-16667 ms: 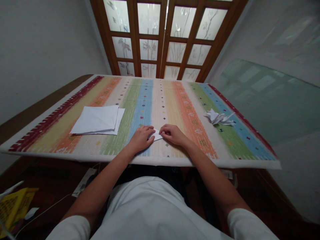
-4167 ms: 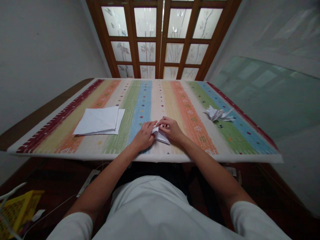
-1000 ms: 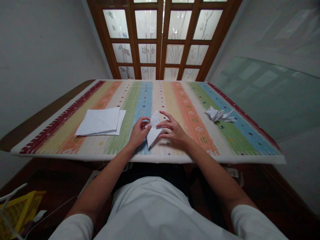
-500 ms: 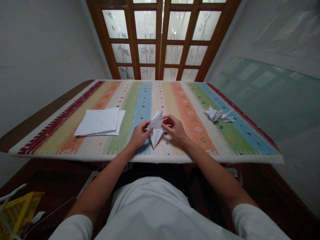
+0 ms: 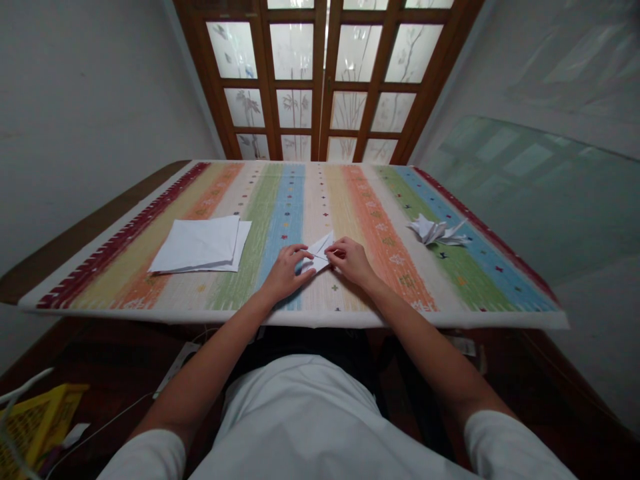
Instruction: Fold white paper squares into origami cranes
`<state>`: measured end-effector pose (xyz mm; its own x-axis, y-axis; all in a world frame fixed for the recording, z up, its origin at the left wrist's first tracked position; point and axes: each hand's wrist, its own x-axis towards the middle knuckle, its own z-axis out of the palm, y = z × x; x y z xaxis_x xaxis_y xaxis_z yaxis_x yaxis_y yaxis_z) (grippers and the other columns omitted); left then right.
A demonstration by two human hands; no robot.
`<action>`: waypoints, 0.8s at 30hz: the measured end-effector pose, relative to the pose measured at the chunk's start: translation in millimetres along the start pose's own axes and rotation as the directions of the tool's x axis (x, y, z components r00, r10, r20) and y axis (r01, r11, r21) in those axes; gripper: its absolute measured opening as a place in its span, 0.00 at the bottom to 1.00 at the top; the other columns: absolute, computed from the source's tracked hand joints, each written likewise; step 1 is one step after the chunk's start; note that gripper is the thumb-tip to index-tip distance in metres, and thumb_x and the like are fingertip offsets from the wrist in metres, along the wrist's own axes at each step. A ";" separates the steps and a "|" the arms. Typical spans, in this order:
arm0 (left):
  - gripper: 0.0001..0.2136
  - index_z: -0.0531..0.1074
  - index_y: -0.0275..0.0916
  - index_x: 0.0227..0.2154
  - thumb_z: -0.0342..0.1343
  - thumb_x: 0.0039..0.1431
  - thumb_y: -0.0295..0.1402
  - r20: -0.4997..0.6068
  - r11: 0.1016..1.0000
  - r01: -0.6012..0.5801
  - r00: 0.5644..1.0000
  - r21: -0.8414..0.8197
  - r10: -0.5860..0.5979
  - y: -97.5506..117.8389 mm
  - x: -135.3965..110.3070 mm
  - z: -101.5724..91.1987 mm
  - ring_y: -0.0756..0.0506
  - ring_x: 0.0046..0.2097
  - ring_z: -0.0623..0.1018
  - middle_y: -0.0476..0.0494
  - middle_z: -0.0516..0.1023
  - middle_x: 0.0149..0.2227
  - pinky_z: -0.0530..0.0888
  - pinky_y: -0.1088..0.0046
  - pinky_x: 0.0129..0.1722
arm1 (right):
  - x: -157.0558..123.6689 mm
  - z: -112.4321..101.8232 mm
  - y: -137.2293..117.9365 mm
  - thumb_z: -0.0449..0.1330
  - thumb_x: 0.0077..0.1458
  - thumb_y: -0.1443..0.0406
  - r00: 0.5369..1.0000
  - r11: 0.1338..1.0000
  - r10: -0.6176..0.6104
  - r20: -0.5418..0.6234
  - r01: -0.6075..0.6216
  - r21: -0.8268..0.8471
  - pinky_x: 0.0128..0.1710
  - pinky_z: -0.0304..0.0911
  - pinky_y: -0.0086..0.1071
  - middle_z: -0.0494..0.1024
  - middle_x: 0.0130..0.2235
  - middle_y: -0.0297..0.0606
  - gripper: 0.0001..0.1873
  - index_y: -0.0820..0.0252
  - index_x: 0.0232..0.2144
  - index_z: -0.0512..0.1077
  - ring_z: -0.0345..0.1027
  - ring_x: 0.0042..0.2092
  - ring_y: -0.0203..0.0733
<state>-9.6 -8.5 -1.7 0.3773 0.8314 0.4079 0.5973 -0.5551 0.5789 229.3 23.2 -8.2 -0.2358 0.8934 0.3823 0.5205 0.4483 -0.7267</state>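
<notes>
A small white folded paper (image 5: 320, 248) with pointed ends lies at the table's near middle, between my two hands. My left hand (image 5: 286, 273) holds its left side, with the index finger and thumb spread along the edges. At its right side my right hand (image 5: 352, 260) pinches the paper between thumb and fingertips. A crease line runs across the paper. My fingers cover parts of both sides.
A stack of white paper sheets (image 5: 197, 243) lies on the left of the striped tablecloth (image 5: 273, 200). Several folded paper cranes (image 5: 435, 230) are bunched on the right. The table's near edge is close to my body. A yellow basket (image 5: 43, 427) stands below, lower left.
The folded paper has been turned and laid lower, its lower point no longer aimed at me. My left hand has spread its fingers; my right hand has shifted slightly down.
</notes>
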 end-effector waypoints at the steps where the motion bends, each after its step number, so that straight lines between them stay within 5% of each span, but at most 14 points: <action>1: 0.09 0.80 0.41 0.46 0.65 0.64 0.29 0.038 1.000 -0.010 0.999 0.021 0.009 -0.1 -0.5 0.7 0.35 0.62 0.75 0.37 0.79 0.59 0.70 0.46 0.68 | -0.3 0.1 1.2 0.67 0.64 0.64 1.000 0.999 0.000 0.020 0.001 -0.051 0.41 0.73 0.37 0.76 0.37 0.41 0.07 0.58 0.34 0.85 0.73 0.36 0.42; 7: 0.14 0.82 0.40 0.48 0.58 0.63 0.22 0.115 0.990 -0.011 0.993 0.140 -0.005 1.2 -1.3 3.9 0.33 0.60 0.74 0.39 0.84 0.57 0.72 0.46 0.62 | -0.8 -6.1 -4.2 0.69 0.59 0.72 0.988 0.973 -0.133 0.084 0.147 -0.181 0.50 0.69 0.40 0.77 0.42 0.42 0.08 0.55 0.35 0.87 0.72 0.45 0.45; 10: 0.16 0.82 0.41 0.48 0.56 0.64 0.20 0.133 0.987 -0.038 0.991 0.154 0.017 -0.5 -0.4 4.6 0.34 0.58 0.75 0.40 0.84 0.57 0.72 0.47 0.60 | -0.8 -12.2 -10.2 0.71 0.60 0.69 0.935 0.950 -0.259 0.242 0.292 -0.111 0.52 0.68 0.41 0.81 0.43 0.43 0.05 0.54 0.37 0.87 0.74 0.48 0.48; 14: 0.16 0.80 0.40 0.47 0.53 0.66 0.18 0.136 0.990 -0.074 0.989 0.120 0.058 -3.7 0.2 4.8 0.38 0.55 0.77 0.39 0.85 0.56 0.74 0.53 0.59 | -0.8 -17.7 -15.8 0.75 0.57 0.64 0.891 0.958 -0.241 0.384 0.282 -0.055 0.46 0.68 0.36 0.84 0.42 0.42 0.05 0.56 0.38 0.86 0.77 0.43 0.46; 19: 0.10 0.79 0.40 0.47 0.56 0.68 0.25 0.118 0.993 -0.067 0.991 0.096 0.056 0.6 -2.5 1.4 0.39 0.53 0.80 0.38 0.85 0.50 0.76 0.57 0.58 | 0.5 -18.3 -14.9 0.70 0.62 0.63 0.901 0.965 -0.215 0.377 0.256 -0.062 0.42 0.67 0.34 0.85 0.37 0.40 0.05 0.57 0.36 0.86 0.77 0.39 0.43; 24: 0.07 0.79 0.38 0.45 0.58 0.70 0.32 0.094 0.990 0.018 0.995 0.141 -0.031 4.8 -2.5 -1.4 0.39 0.45 0.82 0.38 0.84 0.42 0.78 0.59 0.51 | 1.8 -9.0 -7.8 0.65 0.65 0.66 0.951 0.984 -0.149 0.270 0.169 -0.051 0.40 0.69 0.34 0.85 0.39 0.40 0.12 0.58 0.50 0.82 0.77 0.37 0.42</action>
<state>-8.7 -13.3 1.0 0.4233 0.8470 0.3216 0.6978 -0.5312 0.4806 232.2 21.1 3.3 -0.5236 0.7904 0.3179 0.5141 0.5907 -0.6219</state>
